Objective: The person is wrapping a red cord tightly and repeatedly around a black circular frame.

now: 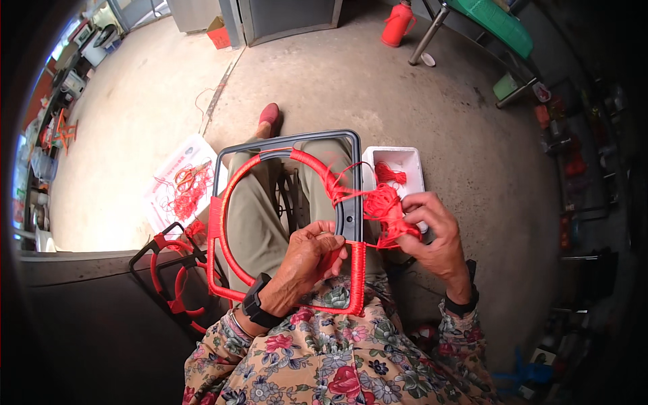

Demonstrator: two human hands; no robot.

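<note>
Both hands work on a grey frame (pixel 351 202) lying across the person's lap, partly wrapped in red cord. Left hand (pixel 307 260) is closed around the frame's lower right corner, fingers curled over the wrapped section where the right side bar meets the near bar, thumb on top. Right hand (pixel 432 233) sits just right of the frame, fingers narrowed and pinched on a bundle of red cord (pixel 383 206); strands run from the bundle left to the bare grey part of the right bar and up toward the top right corner. Frame is roughly square with rounded corners and an inner arch; its long axis is hard to call, slightly taller than wide, running away from the person toward the knees, arch top pointing away from the body. Left bar, near bar and the arch are wrapped red; top bar and upper right bar are bare grey. White tray (pixel 412 165) sits on the concrete floor (pixel 445 121) just beyond the right hand with more red cord in it. White sheet (pixel 169 189) to the left holds loose red cord and orange-handled scissors (pixel 189 175). Second black frame (pixel 172 273), partly wrapped red, leans beside the left forearm. Red flask (pixel 398 23) stands far off near a table leg. Dark watch on each wrist; floral sleeves.
</note>
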